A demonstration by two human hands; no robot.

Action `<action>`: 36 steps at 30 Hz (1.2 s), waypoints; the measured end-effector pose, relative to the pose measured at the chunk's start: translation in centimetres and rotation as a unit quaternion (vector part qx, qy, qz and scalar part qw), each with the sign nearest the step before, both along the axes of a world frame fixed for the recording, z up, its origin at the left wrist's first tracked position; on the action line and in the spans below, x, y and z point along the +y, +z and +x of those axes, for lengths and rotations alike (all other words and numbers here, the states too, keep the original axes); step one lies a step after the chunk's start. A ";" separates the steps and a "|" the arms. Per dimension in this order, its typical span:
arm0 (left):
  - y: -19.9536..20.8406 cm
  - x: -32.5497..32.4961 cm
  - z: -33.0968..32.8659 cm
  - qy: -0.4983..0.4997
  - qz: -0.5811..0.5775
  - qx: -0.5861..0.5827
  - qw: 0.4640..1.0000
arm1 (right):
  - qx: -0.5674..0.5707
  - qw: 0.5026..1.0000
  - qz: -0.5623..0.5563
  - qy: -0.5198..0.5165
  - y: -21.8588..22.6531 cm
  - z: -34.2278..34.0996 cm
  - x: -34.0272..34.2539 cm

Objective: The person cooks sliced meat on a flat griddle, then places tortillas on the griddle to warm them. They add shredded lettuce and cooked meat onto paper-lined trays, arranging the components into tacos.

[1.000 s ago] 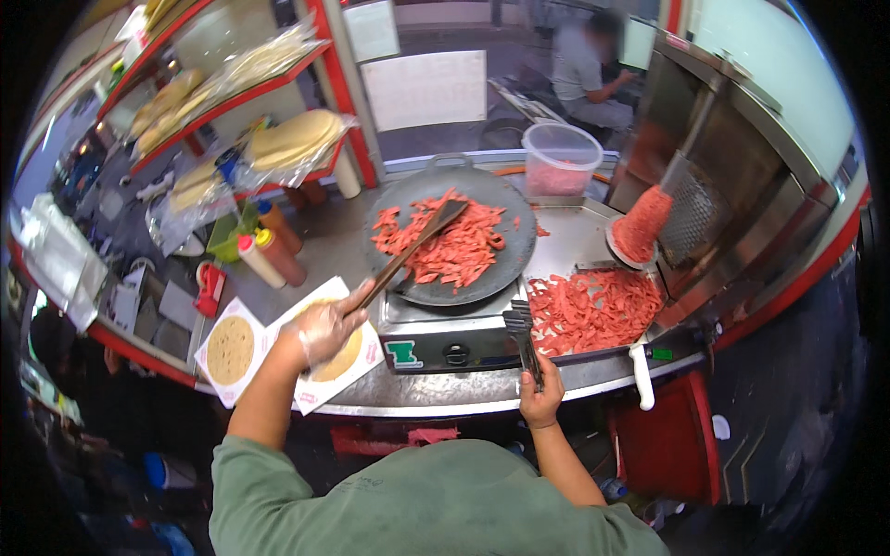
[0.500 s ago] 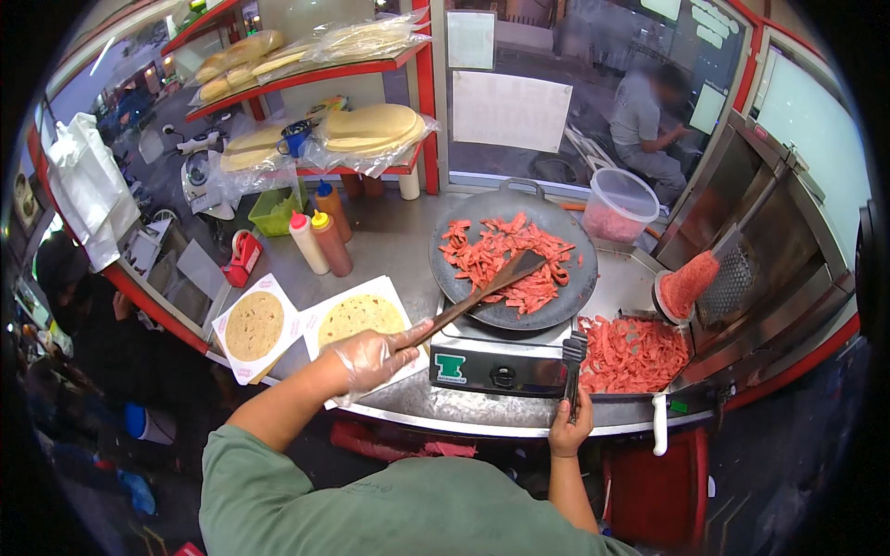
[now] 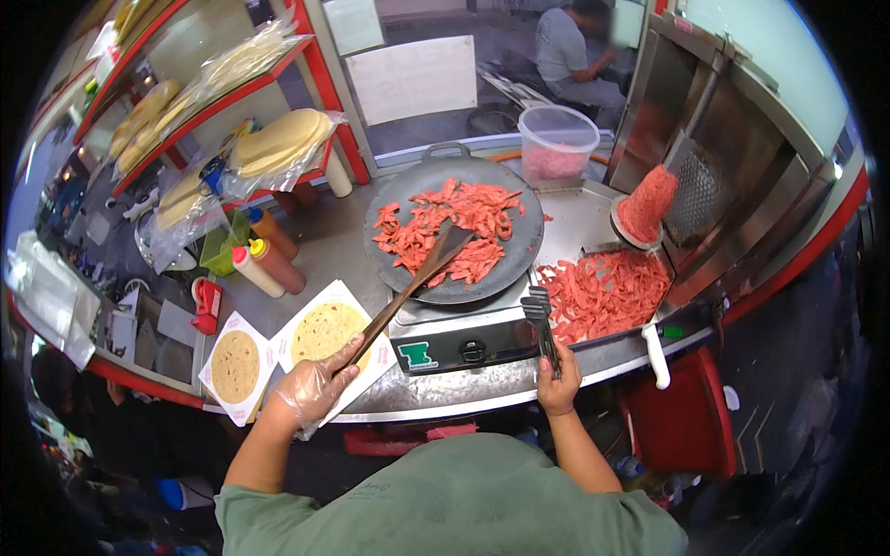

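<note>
My left hand [image 3: 315, 389], in a clear plastic glove, is closed round the handle of a wooden spatula [image 3: 399, 301]. The spatula's blade rests among reddish meat strips [image 3: 445, 208] in a wide dark pan [image 3: 521, 250] on the burner. Black tongs [image 3: 540, 324] stand upright in my bare right hand [image 3: 558, 382], beside the burner's right front corner and apart from the pan. Two round flatbreads lie on white paper near my left hand, a paler one [image 3: 331, 332] and a browner one [image 3: 235, 364]. A metal tray [image 3: 669, 287] of meat strips is right of the tongs.
A meat cone [image 3: 644, 208] stands on a slanted skewer before a steel grill. Behind the pan is a clear tub [image 3: 559, 139]. A white-handled knife [image 3: 655, 357] overhangs the counter edge. Sauce bottles [image 3: 278, 266] and flatbread shelves [image 3: 278, 144] are left. Outside, a person sits.
The view has swung right and tilted, shifting the scene leftward. Within the pan, the spatula blade sits slightly nearer and further left. The tongs are a little higher beside the burner.
</note>
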State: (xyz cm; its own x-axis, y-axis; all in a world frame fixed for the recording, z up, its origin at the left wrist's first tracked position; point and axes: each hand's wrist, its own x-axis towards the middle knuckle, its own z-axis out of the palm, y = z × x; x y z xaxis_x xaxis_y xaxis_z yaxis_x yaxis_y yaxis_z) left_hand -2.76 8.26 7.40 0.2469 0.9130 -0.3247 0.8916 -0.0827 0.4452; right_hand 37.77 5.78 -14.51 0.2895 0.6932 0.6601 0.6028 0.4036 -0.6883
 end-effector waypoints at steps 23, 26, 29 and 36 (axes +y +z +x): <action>-0.5 -3.2 2.8 -0.011 -0.004 -0.041 0.999 | 0.016 1.000 0.004 0.004 0.7 -0.1 -0.3; -0.4 -1.9 4.1 0.007 -0.018 -0.016 1.000 | 0.004 1.000 -0.008 0.024 1.0 0.2 -0.4; -2.8 -1.2 1.7 -0.049 0.065 -0.059 0.995 | 0.011 0.999 -0.014 0.036 0.7 0.2 -0.5; 1.0 -2.5 0.6 0.106 -0.147 -0.196 0.964 | 0.002 0.999 0.019 0.025 1.1 0.3 0.2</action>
